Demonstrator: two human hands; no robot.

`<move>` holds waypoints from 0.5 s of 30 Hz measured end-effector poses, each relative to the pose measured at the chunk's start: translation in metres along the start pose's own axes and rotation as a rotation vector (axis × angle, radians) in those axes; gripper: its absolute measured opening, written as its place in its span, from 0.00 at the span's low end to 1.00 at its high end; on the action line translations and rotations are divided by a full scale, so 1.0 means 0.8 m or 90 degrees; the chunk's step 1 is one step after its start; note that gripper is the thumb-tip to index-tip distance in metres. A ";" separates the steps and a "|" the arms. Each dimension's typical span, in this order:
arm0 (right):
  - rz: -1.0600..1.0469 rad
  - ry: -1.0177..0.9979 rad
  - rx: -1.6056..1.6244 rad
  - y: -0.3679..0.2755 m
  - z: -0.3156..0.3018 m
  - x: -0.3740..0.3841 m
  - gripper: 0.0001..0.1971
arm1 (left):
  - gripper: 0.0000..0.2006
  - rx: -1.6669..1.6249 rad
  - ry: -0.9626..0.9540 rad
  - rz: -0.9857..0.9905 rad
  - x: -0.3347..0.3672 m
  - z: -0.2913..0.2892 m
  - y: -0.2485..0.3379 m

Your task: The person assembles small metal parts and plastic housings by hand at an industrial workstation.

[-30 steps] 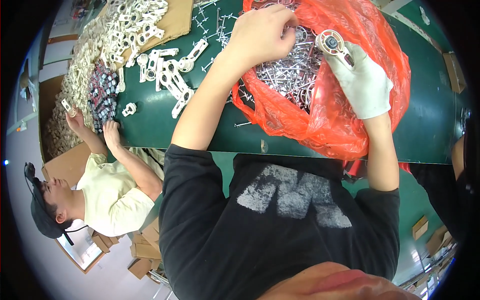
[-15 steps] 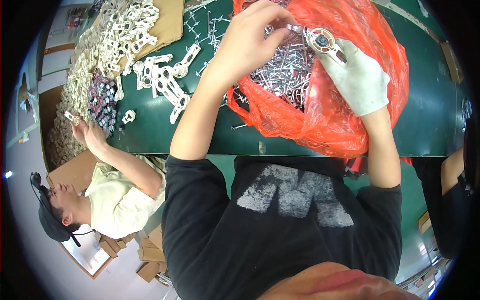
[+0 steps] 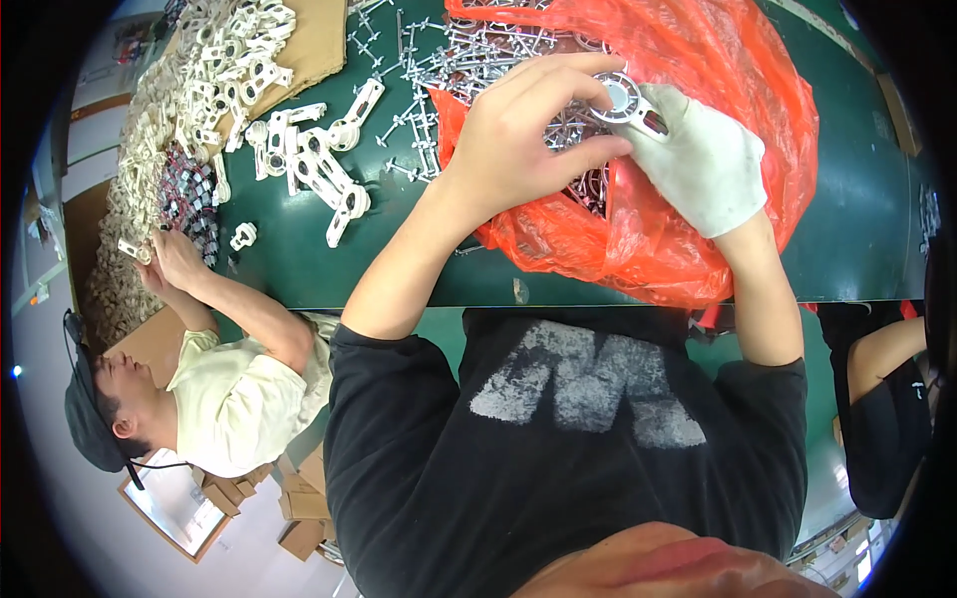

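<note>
My gloved right hand [image 3: 703, 159] grips a white plastic part with a round ring end and a slotted arm [image 3: 620, 98]. The fingers of my bare left hand [image 3: 528, 130] curl round the ring's left edge, its thumb near the lower rim. Both hands are above a red plastic bag [image 3: 598, 249], spread wide and holding many thin metal rods with crosspieces [image 3: 498, 45]. The left hand partly hides the rods beneath it.
Similar white parts lie in a small group [image 3: 319, 164] on the green table [image 3: 399, 274] and in a large heap [image 3: 239, 60] by cardboard. At left a co-worker's hands [image 3: 174, 261] handle another white part, beside small dark-and-grey pieces [image 3: 189, 204]. Another person's arm [image 3: 887, 354] shows at right.
My left hand has moved down and right onto the ring. The white part has turned and now shows a pale, closed face instead of a dark centre. The view has shifted slightly.
</note>
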State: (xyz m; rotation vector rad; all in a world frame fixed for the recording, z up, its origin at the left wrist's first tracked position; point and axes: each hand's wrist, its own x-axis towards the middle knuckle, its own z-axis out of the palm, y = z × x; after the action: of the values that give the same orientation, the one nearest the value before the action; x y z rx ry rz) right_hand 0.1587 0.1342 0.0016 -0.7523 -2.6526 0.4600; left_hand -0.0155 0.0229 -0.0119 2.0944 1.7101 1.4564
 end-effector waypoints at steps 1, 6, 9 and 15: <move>-0.001 -0.004 0.000 0.000 0.000 -0.001 0.17 | 0.15 -0.001 0.002 -0.004 -0.002 0.000 -0.001; -0.081 0.046 0.039 0.004 0.002 -0.005 0.15 | 0.15 -0.086 -0.027 -0.027 -0.004 -0.002 0.001; -0.078 0.035 0.049 0.001 -0.001 -0.004 0.15 | 0.18 -0.154 -0.042 -0.075 -0.006 -0.004 0.002; 0.002 -0.014 0.110 -0.005 -0.007 -0.010 0.17 | 0.19 -0.146 -0.044 -0.050 -0.007 -0.004 0.009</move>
State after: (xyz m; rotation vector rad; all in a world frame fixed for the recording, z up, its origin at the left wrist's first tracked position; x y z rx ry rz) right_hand 0.1656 0.1278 0.0065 -0.7013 -2.5909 0.6921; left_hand -0.0117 0.0142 -0.0096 1.9147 1.5031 1.4608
